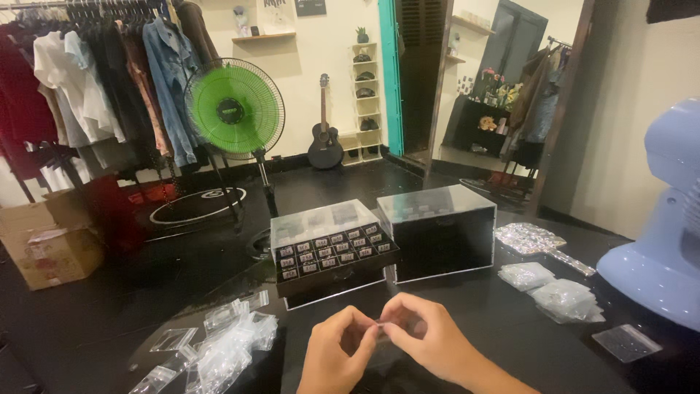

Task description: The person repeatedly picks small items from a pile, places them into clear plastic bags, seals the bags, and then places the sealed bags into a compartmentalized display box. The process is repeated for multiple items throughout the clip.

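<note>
A: Clear plastic first: a heap of small see-through zip bags (219,343) lies on the glossy black desk (510,321), well to the left of both hands.

B: And the hands themselves?

A: The left hand (337,350) and right hand (430,339) meet fingertip to fingertip low in the middle, both pinching 1 tiny clear bag (380,330) between them. It sits level, its long side running from hand to hand, equally near each.

B: Beyond them?

A: A clear-lidded black drawer box of small labelled compartments (332,252) stands just past the hands, a second clear-topped black box (437,233) beside it, and more filled bags (565,299) to the right.
</note>
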